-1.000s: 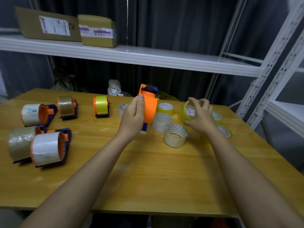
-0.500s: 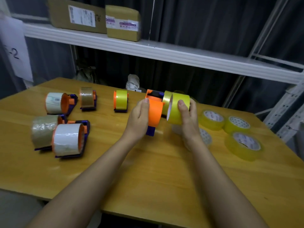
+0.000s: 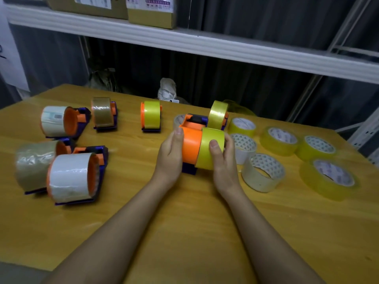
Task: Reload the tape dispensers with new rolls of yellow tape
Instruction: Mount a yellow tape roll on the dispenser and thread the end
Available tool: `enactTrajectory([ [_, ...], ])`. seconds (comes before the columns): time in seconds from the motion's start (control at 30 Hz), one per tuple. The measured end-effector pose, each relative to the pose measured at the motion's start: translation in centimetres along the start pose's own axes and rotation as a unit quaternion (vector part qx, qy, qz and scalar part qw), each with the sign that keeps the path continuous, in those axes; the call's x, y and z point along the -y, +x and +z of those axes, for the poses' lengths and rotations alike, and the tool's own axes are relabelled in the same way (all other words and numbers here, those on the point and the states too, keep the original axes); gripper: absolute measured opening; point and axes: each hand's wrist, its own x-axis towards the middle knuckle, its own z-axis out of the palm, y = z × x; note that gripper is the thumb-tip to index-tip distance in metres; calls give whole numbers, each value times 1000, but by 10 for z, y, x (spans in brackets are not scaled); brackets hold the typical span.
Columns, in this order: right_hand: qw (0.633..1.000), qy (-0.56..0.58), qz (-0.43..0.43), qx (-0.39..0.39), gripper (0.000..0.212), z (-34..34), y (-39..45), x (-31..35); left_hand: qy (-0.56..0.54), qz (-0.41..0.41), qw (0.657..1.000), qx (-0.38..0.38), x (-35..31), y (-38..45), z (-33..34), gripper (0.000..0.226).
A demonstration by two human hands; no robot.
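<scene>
An orange and purple tape dispenser [image 3: 191, 147] stands at the middle of the wooden table [image 3: 184, 222]. My left hand [image 3: 171, 154] grips its orange drum from the left. My right hand [image 3: 222, 158] holds a yellow tape roll [image 3: 212, 148] pressed partway onto the drum's right end. Behind it sits another dispenser loaded with yellow tape [image 3: 218, 114], and a third yellow-loaded dispenser [image 3: 151, 116] stands further left. Several loose yellow rolls [image 3: 279, 140] lie flat to the right.
Several dispensers with clear, brown and white tape [image 3: 71, 177] stand on the left side of the table. Pale empty cores [image 3: 263, 173] lie beside my right hand. A white shelf [image 3: 205, 46] with cardboard boxes [image 3: 151, 11] runs behind.
My right hand picked a yellow roll from the pile, carried it left and pushed it onto the drum of the dispenser in my left hand. The camera view shifted left and lower.
</scene>
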Motion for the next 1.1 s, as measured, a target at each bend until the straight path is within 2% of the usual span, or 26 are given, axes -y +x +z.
enactTrajectory([
  [0.17, 999, 10, -25, 21, 77, -2, -2, -1, -6, -13, 1000, -6, 3, -2, 1, 32],
  [0.33, 998, -2, -35, 49, 73, 4, -8, 0, 2, -16, 1000, 20, 7, -6, 4, 34],
  [0.43, 998, -39, -30, 45, 70, 6, -14, 0, -23, -58, 998, 27, 7, -9, 5, 38],
  [0.6, 991, -124, -45, 39, 86, 6, -16, -5, -90, -105, 988, 75, 2, -8, 3, 49],
  [0.77, 992, -110, -50, 47, 90, 7, -15, -3, -121, -88, 983, 110, -3, -8, 4, 55],
  [0.93, 993, -87, -55, 59, 82, 9, -15, -4, -76, -74, 986, 128, -1, -11, 7, 72],
  [1.1, 996, -28, -47, 75, 77, 7, -15, 2, -37, -88, 985, 143, -2, -12, 3, 54],
])
